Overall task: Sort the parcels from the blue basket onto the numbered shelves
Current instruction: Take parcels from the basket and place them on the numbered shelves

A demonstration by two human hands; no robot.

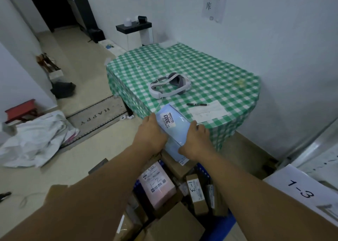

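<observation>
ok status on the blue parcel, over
Holding: left grip and right grip on the sides of the blue parcel. It's up over the basket, label reads 3003. Checked table with a headset just ahead.

This is looking like a small parcel-sorting room: brown cardboard parcels with handwritten codes are crowding a blue plastic basket, and a white paper label reading 1-3 is lying beside it.

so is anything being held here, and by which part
The pale blue parcel labelled 3003, gripped at its two long sides: left hand on the left side, right hand on the right side.
</observation>
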